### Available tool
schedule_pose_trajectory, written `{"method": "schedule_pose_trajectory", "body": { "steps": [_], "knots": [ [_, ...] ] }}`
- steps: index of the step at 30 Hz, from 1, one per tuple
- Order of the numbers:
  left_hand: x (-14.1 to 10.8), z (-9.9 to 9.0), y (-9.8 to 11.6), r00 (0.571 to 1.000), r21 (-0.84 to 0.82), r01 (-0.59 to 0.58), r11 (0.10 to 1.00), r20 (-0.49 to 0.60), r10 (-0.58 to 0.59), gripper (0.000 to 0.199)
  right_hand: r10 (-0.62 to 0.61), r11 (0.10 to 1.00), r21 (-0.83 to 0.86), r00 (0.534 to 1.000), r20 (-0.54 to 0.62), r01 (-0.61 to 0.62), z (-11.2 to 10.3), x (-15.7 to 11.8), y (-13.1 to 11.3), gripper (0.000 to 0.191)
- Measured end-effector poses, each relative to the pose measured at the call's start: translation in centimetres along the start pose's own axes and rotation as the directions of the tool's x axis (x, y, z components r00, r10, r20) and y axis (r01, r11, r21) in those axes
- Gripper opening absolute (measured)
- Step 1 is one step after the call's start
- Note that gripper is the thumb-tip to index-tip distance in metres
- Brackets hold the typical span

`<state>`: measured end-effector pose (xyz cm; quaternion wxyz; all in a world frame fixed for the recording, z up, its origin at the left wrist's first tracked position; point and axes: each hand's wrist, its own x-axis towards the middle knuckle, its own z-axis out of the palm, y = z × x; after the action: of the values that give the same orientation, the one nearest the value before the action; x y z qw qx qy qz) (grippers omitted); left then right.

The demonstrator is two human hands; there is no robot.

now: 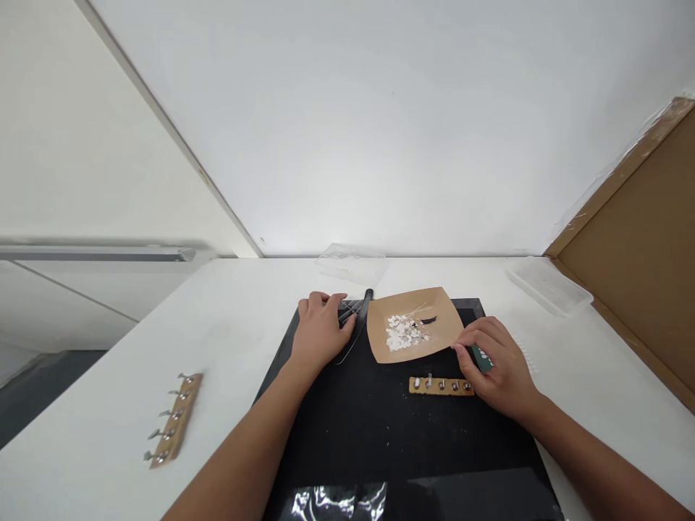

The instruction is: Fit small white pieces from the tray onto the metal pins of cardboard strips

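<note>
My left hand (320, 333) rests at the back left of the black mat (369, 434), thumb and index finger apart around several dark slim tools (350, 310). Beside them lies a thin tool with a black end (368, 295). Between my hands sits a brown paper tray (445, 318) holding small white flakes (402, 333) and a dark sliver (428, 320). My right hand (496, 369) pinches the tray's right front corner. A green object (481, 358) shows partly behind its fingers. Close to that hand, a tan strip with metal pegs (441, 386) lies on the mat.
Another tan strip with metal pegs (177, 420) lies on the white table (233, 340) at left. A clear plastic lid or tray (352, 264) is at the back, and a clear shallow container (548, 286) at back right. Cardboard (641, 239) stands along the right side.
</note>
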<state>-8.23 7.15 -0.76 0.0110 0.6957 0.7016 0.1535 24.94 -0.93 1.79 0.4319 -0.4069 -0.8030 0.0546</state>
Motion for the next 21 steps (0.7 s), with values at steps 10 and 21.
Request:
{"method": "schedule_pose_trajectory", "body": {
  "steps": [10, 21],
  "knots": [
    [0.11, 0.23, -0.51, 1.0, 0.053, 0.014, 0.998, 0.011, -0.014, 0.055, -0.003, 1.0, 0.008, 1.0, 0.015, 0.002, 0.02, -0.01, 0.02, 0.01],
    [0.08, 0.42, -0.29, 0.994, 0.039, 0.099, 0.994, -0.044, -0.098, 0.052, 0.003, 1.0, -0.003, 1.0, 0.018, -0.002, 0.09, -0.08, 0.12, 0.01]
  ]
}}
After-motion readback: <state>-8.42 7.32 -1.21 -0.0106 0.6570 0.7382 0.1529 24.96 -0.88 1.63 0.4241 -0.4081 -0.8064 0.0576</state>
